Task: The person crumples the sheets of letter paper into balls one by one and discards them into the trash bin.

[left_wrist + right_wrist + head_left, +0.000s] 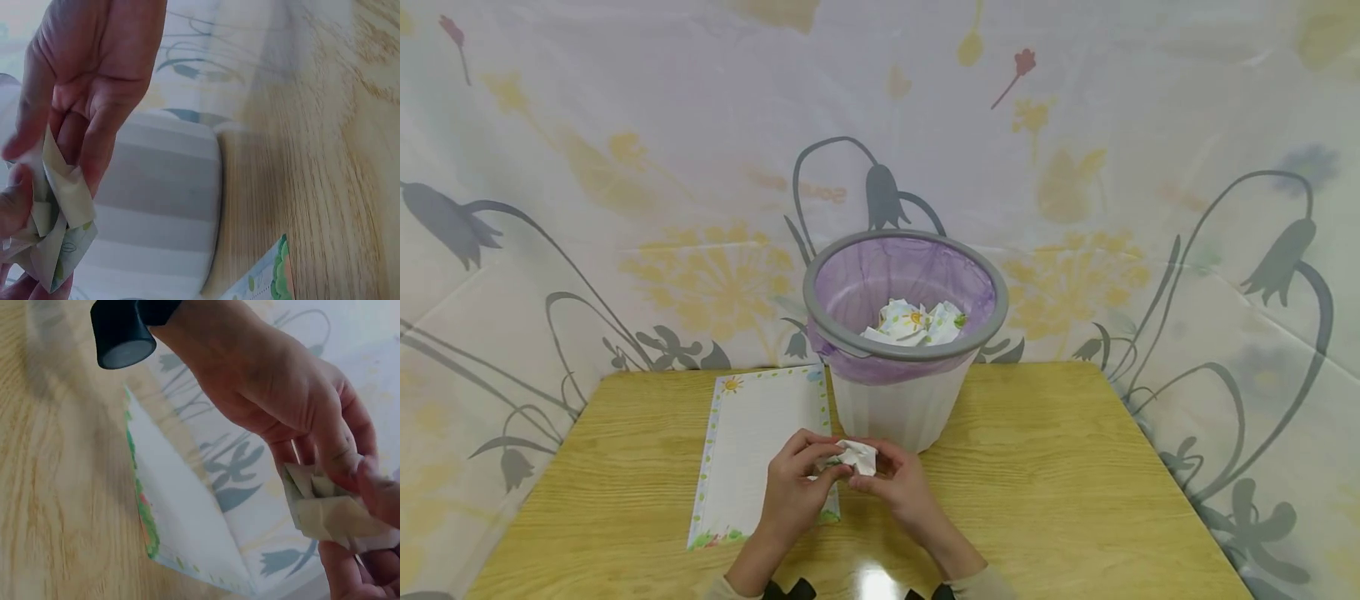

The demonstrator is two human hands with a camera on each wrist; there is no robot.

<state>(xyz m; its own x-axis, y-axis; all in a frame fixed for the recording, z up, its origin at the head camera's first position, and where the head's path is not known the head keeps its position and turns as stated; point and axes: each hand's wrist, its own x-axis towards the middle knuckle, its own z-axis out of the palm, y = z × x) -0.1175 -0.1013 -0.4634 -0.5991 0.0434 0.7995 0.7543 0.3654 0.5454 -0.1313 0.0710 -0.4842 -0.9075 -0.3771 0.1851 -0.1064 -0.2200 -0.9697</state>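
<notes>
Head view shows one crumpled paper (859,458) held up over the bench (1060,483), gripped by two hands at once: the left hand (797,479) pinches its left side between fingers and thumb, the right hand (901,482) its right side. From the hands, the bin (887,408) lies straight ahead, towards the middle of the bench's far edge, its round mouth higher than the held paper. The right hand is the nearer to it; the left is over the flat sheet (752,467). The crumpled paper is too bunched to give a clear long axis, whereas the flat sheet's runs from near the far edge back towards the near one, on the bench's left half.

Counted: one bin with one purple liner (842,283), one flat sheet on top (whether others lie beneath cannot be told), and at least two paper balls (910,323) inside the bin; overlap prevents an exact count.
</notes>
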